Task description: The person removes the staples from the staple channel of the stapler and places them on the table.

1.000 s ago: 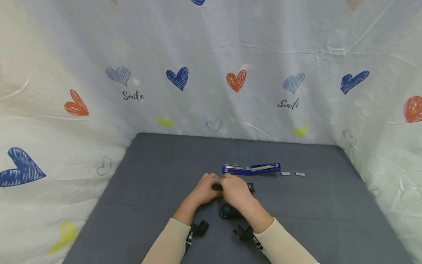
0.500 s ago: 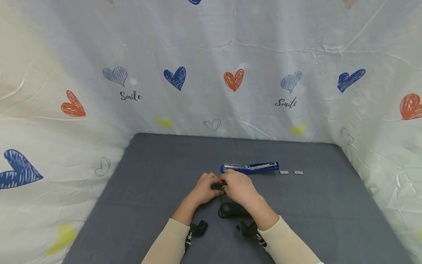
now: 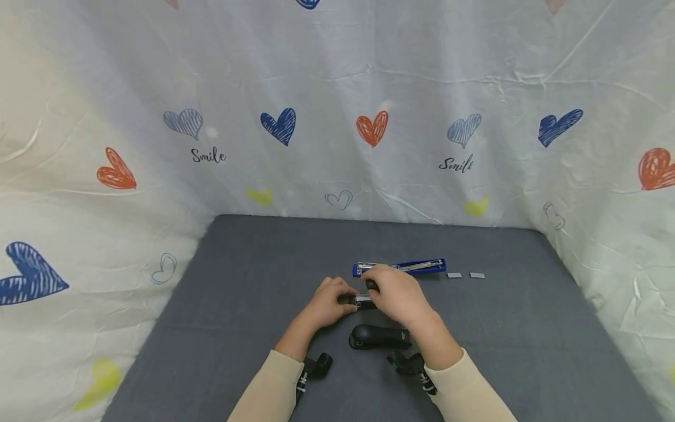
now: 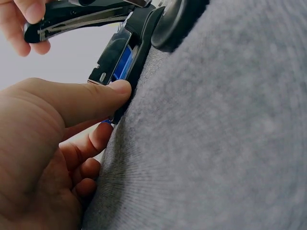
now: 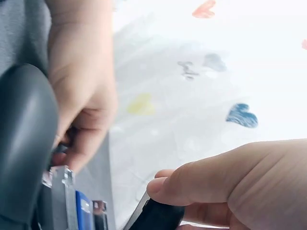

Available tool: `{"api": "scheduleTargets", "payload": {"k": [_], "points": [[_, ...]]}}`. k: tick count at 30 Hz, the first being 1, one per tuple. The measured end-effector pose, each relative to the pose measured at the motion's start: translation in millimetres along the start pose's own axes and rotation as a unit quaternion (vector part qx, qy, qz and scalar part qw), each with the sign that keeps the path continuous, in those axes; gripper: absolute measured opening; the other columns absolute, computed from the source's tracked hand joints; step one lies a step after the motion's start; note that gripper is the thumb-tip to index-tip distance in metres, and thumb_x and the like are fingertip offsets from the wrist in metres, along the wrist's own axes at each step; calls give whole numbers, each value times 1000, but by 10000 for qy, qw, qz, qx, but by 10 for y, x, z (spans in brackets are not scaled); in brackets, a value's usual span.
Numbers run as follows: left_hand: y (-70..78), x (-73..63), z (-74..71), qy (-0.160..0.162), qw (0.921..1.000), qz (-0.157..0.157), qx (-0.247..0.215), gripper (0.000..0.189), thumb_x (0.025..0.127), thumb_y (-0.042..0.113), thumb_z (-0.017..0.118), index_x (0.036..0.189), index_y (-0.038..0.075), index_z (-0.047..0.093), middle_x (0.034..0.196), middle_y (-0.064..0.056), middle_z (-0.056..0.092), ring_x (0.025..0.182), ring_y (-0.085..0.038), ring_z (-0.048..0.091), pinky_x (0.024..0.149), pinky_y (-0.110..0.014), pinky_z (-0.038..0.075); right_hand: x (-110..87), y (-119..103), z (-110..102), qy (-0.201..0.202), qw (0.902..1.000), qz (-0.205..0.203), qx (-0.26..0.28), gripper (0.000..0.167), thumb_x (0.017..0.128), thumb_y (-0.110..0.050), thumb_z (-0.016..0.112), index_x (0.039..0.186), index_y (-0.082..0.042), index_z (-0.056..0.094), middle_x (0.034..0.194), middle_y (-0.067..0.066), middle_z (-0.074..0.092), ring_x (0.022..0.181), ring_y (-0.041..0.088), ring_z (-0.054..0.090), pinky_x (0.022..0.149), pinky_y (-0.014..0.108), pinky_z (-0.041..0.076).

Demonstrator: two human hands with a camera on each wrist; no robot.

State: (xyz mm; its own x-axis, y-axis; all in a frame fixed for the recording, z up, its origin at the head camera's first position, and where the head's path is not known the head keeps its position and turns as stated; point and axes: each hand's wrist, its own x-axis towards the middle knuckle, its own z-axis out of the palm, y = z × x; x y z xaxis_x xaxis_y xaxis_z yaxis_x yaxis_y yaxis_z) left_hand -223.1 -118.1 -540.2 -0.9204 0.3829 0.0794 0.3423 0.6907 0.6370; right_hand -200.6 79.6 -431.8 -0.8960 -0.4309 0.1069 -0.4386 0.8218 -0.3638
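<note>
A black stapler (image 3: 365,302) lies on the grey cloth, its top arm (image 4: 76,23) swung up and away from its base. My left hand (image 3: 327,303) pinches the end of the base between thumb and fingers; in the left wrist view the thumb lies over the base's edge. With thumb and fingers my right hand (image 3: 402,296) grips the raised end of the top arm, also seen in the right wrist view as a black end (image 5: 160,214). Nearer the body rests a second black stapler (image 3: 381,337), closed and touched by neither hand.
Behind the hands lies a blue stapler (image 3: 424,266), opened out flat. To its right are two small grey staple strips (image 3: 454,275). The grey-covered table (image 3: 263,252) meets a white curtain (image 3: 327,164) printed with hearts at the back and sides.
My right hand has moved right and slightly up from beside the left hand, swinging the black stapler's top arm open. The left hand has stayed on the base. More of the second black stapler shows.
</note>
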Motion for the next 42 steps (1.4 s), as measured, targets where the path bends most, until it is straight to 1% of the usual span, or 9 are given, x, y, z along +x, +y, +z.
{"api": "scheduleTargets", "payload": {"k": [4,7,9,12,16,19,23,35,42], "points": [[-2,0,9,1,10000,-32,6,29,91,26,81,119,18,78,98,10,57,88,-12,43,79,-33,42,-49,72,-61,98,9997,175,100,32,91,-10,77,123,-13,75,127,7,68,112,28,67,85,47,55],[0,1,8,-23,10000,-39,18,30,91,26,81,119,19,78,99,9,58,88,-12,43,79,-33,42,-94,130,-111,208,9992,271,191,32,91,-12,77,123,-13,75,128,7,68,111,28,67,85,47,54],[2,3,7,-29,10000,-39,21,30,91,26,81,119,19,78,99,9,58,89,-12,43,79,-34,42,-129,160,-154,274,9986,352,270,32,91,-13,76,123,-14,75,129,6,68,103,25,68,80,45,54],[1,6,7,-20,10000,-25,-4,30,90,26,81,119,19,78,99,9,58,89,-13,44,80,-34,43,-172,200,-214,315,9973,523,402,31,92,-13,75,124,-15,75,127,6,69,80,17,65,66,38,50],[0,8,6,-8,10000,4,-44,29,90,25,82,119,19,78,100,9,59,91,-13,44,83,-35,43,-212,249,-268,386,9944,794,581,32,91,-11,73,124,-14,74,97,1,71,57,13,51,53,34,41],[-1,5,4,-5,10000,27,-69,29,90,24,82,119,18,78,101,8,59,91,-13,44,83,-35,43,-242,291,-289,442,9919,972,688,34,90,-11,71,124,-13,74,70,-3,58,50,13,47,49,33,37],[-1,-4,3,-7,10000,24,-95,29,91,24,81,119,18,78,102,8,60,91,-13,45,83,-36,43,-290,357,-301,537,9888,1110,837,35,90,-11,69,125,-12,73,62,-2,50,48,15,45,47,33,35],[-6,4,16,7,10000,38,4,29,91,24,81,119,18,78,102,7,60,93,-14,45,85,-37,43,-446,529,-305,764,9753,1627,1284,38,88,-10,63,125,-10,68,59,-2,53,52,17,49,53,36,40],[1,4,-1,-19,10000,38,-4,29,91,23,81,119,18,77,104,6,61,92,-14,45,84,-36,43,-542,649,-311,848,9709,1801,1331,40,89,-9,60,128,-10,65,56,-3,53,51,16,48,53,35,37]]}}
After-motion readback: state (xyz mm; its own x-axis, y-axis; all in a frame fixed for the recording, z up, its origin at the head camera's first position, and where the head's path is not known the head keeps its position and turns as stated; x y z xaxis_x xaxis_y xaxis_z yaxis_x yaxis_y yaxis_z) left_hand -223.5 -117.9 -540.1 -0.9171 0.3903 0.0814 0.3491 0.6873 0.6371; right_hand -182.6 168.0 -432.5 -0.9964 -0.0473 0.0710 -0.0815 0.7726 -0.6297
